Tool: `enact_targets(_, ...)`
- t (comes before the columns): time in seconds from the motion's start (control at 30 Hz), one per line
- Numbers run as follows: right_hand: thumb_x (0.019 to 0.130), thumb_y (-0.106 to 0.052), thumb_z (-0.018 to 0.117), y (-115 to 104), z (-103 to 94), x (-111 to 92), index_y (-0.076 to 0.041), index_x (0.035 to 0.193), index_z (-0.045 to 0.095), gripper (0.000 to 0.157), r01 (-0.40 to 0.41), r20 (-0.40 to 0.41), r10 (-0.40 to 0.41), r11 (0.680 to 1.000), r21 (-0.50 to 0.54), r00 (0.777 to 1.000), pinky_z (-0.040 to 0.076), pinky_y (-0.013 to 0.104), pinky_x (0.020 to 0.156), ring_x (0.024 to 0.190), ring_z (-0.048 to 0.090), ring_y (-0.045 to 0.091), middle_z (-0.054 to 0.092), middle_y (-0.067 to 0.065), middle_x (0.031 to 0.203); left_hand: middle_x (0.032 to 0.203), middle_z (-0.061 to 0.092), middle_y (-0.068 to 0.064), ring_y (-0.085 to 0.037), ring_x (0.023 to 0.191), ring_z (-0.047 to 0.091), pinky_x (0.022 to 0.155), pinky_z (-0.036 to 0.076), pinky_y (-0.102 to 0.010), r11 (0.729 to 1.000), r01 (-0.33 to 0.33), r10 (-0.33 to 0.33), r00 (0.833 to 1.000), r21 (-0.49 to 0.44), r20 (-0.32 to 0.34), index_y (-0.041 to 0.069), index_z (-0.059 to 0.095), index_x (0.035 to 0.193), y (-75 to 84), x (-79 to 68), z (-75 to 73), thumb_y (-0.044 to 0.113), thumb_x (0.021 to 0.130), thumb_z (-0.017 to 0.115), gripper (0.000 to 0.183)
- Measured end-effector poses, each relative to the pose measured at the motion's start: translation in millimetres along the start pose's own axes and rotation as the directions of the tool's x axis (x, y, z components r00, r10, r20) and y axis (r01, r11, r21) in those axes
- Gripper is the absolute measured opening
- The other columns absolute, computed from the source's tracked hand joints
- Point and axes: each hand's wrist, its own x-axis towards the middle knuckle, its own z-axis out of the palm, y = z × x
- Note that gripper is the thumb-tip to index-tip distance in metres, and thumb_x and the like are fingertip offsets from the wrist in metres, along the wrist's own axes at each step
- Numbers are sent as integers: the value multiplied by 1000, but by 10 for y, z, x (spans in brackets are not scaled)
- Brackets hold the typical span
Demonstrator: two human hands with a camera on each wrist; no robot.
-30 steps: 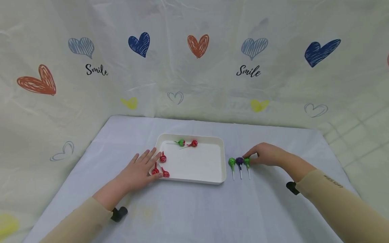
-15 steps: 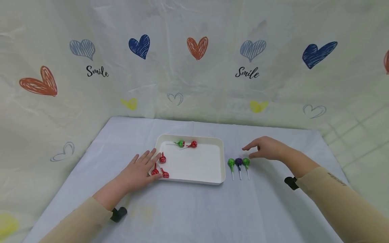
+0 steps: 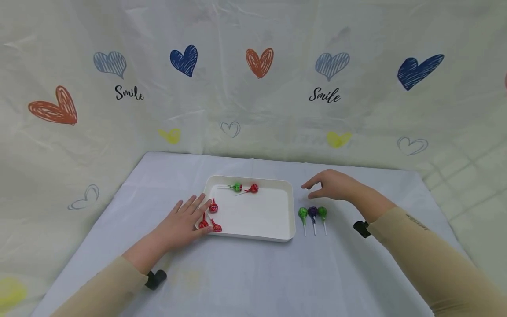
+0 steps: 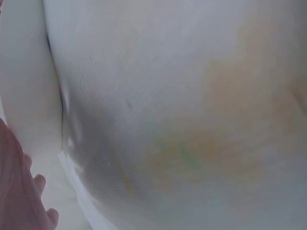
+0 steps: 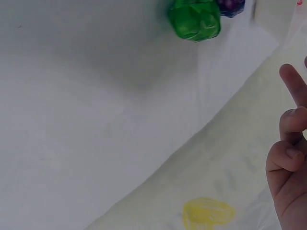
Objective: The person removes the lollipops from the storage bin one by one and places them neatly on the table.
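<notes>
My left hand (image 3: 180, 226) lies with fingers spread over the left rim of a white rectangular tray (image 3: 253, 215). Three red lollipops (image 3: 213, 207) are in the tray beside those fingers, partly hidden. A green lollipop (image 3: 237, 187) and another red lollipop (image 3: 253, 188) lie along its back wall. Right of the tray, a green lollipop (image 3: 303, 213), a purple lollipop (image 3: 312, 211) and a second green lollipop (image 3: 322, 212) stand in a row, sticks toward me. My right hand (image 3: 332, 185) hovers behind that row, thumb and forefinger apart, holding nothing. In the right wrist view its fingers (image 5: 288, 127) are bent.
A white cloth (image 3: 253, 277) covers the table. Behind it hangs a pale sheet (image 3: 285, 105) printed with hearts and the word "Smile". Black wrist cameras sit at the left cuff (image 3: 156, 279) and the right cuff (image 3: 362, 229).
My right hand has let go of the rightmost green lollipop, risen from it and drifted back and left toward the tray. My left hand and the lollipops stay in place.
</notes>
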Motion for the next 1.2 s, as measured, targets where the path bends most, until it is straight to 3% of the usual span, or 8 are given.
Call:
enact_targets(0.17, 87, -29, 77, -203, -37, 216, -24, 124, 72, 37, 26, 4, -26, 1000, -2, 1000, 55, 41, 85, 100, 65, 18, 70, -2, 121, 166, 12, -8, -34, 151, 9, 118, 8, -60, 1000, -1, 1, 1000, -6, -6, 20, 22, 159, -9, -14, 2, 71, 89, 50, 91)
enact_targets(0.43, 88, -32, 77, -507, -21, 571, -28, 122, 73, 35, 35, 34, -36, 999, 24, 999, 53, 40, 90, 115, 61, 22, 70, -5, 117, 166, 11, -8, -35, 151, 10, 119, 8, -60, 1000, 9, -9, 1000, -7, 6, 20, 21, 160, 14, -47, -18, 72, 90, 48, 91)
enact_targets(0.63, 88, -31, 76, -693, 12, 789, -25, 124, 72, 37, 46, 51, -46, 999, -4, 998, 51, 41, 93, 113, 60, 20, 70, -3, 116, 167, 11, -6, -33, 152, 10, 119, 8, -59, 1000, 24, -24, 1000, 1, 6, 22, 21, 160, -1, -35, 4, 73, 89, 48, 91)
enact_targets(1.2, 88, -33, 77, -947, 189, 1087, -27, 123, 72, 36, 14, 105, -3, 994, -110, 995, 51, 37, 91, 102, 59, 16, 70, -6, 108, 167, 9, -4, -31, 152, 8, 119, 7, -58, 1000, 16, -16, 1000, -12, 10, 23, 19, 160, -3, -12, -2, 74, 89, 47, 92)
